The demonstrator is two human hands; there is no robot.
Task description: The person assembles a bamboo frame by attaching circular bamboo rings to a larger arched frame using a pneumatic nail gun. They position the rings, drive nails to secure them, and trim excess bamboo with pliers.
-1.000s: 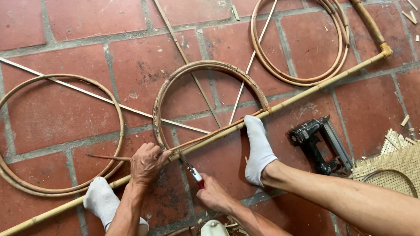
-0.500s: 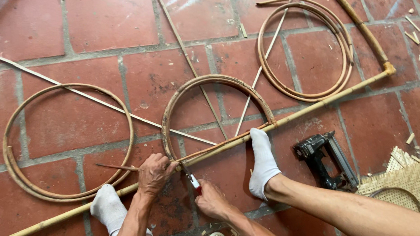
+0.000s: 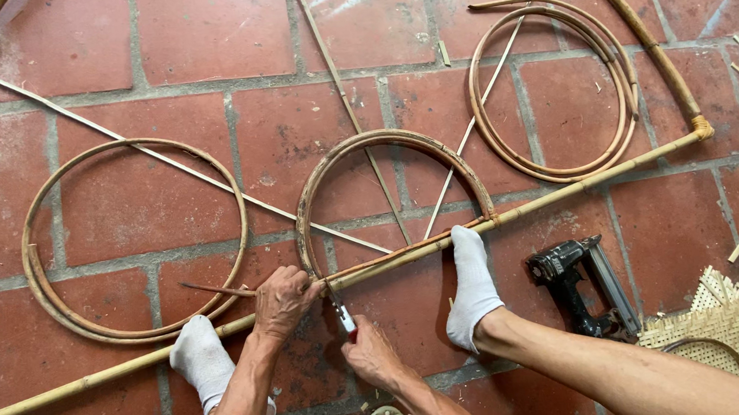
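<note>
**Knife at the cane, feet on the pole**

Red brick floor (image 3: 158, 40) underneath. Left hand (image 3: 282, 302) clamps down on the long bamboo pole (image 3: 559, 194) where the arched rattan hoop (image 3: 382, 142) meets it. Right hand (image 3: 371, 355) is closed around a small knife (image 3: 343, 315), blade up against that joint. Two white-socked feet pin the pole. Nail gun (image 3: 583, 283) lies just right.

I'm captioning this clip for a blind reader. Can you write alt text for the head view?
Left hand grips a long cane pole on a brick floor while the right hand works a small tool against it. Two socked feet pin the pole; cane hoops and a nail gun lie nearby.
</note>
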